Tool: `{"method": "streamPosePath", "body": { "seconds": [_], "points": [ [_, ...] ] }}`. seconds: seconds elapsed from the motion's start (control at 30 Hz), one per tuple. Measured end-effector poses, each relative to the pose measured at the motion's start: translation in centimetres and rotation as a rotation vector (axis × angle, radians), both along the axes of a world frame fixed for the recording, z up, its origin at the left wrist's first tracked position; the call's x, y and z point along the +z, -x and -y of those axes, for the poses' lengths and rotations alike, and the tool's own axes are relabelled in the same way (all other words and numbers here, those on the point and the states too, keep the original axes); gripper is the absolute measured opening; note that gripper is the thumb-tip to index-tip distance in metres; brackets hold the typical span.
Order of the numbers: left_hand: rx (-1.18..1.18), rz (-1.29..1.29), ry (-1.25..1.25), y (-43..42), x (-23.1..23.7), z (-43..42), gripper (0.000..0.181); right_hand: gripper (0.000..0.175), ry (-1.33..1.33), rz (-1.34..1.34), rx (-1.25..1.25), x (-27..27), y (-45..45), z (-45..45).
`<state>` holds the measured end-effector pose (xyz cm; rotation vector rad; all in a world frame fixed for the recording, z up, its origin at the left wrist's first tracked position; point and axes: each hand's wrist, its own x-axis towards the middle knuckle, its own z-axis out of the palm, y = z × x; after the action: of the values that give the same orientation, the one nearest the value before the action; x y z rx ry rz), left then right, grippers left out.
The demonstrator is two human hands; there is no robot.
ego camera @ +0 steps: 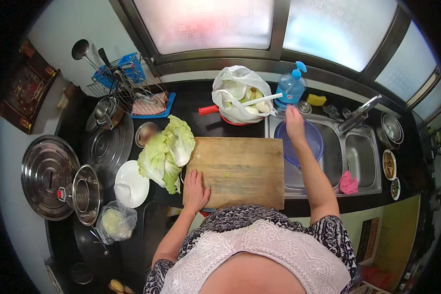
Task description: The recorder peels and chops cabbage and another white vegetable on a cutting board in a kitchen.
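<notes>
My left hand [197, 193] rests flat on the lower left corner of a wooden cutting board [239, 161], fingers spread and holding nothing. Small green scraps lie on the board. Several pale green leaves [167, 154], apparently napa cabbage, lie beside its left edge. My right hand [294, 123] is over a blue plastic basin [314, 141] in the steel sink [330, 176]. Its fingers are bent together, and I cannot see whether anything is in them. Near it, a white stick-like handle [262, 99] lies across a plastic bag [222, 86] of pale vegetables.
A blue pump bottle [291, 88], a yellow sponge [316, 99] and the faucet [358, 115] stand behind the sink. A pink cloth [348, 182] hangs at its front. To the left are a white plate [141, 187], steel lids [49, 176] and a wire utensil rack [132, 81].
</notes>
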<state>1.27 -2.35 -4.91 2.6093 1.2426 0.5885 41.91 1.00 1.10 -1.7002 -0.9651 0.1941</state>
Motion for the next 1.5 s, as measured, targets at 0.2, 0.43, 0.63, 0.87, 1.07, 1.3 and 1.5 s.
{"method": "streamPosePath", "body": {
  "seconds": [0.2, 0.43, 0.63, 0.87, 1.07, 1.3, 1.5],
  "points": [
    [0.015, 0.149, -0.033, 2.2, -0.8, 0.6, 0.047, 0.027, 1.031, 0.346, 0.158, -5.8, 5.5, 11.2],
    [0.596, 0.322, -0.151, 4.7, 0.6, -1.1, 0.046, 0.025, 0.889, 0.407, -0.001, -7.7, 6.5, 10.8],
    [0.837, 0.881, 0.498, 9.7, -0.1, -6.8, 0.066, 0.022, 0.894, 0.445, 0.057, -4.3, 8.1, 8.3],
    [0.737, 0.88, 0.503, 10.9, 1.5, -8.8, 0.049, 0.025, 0.069, 0.763, 0.629, -4.6, 22.8, 0.3],
    [0.816, 1.048, 0.587, 13.8, 3.9, -10.9, 0.042, 0.036, 0.044, 1.026, 0.674, -4.7, 32.5, -6.5],
    [0.639, 1.541, 0.701, 15.2, 8.4, -11.6, 0.04, 0.034, 0.133, 1.108, 0.713, -7.5, 32.5, -8.8],
    [0.41, 1.74, 1.031, 9.7, 11.5, -10.4, 0.045, 0.018, -0.075, 0.441, 0.632, -3.7, 28.8, -7.5]
  ]
}}
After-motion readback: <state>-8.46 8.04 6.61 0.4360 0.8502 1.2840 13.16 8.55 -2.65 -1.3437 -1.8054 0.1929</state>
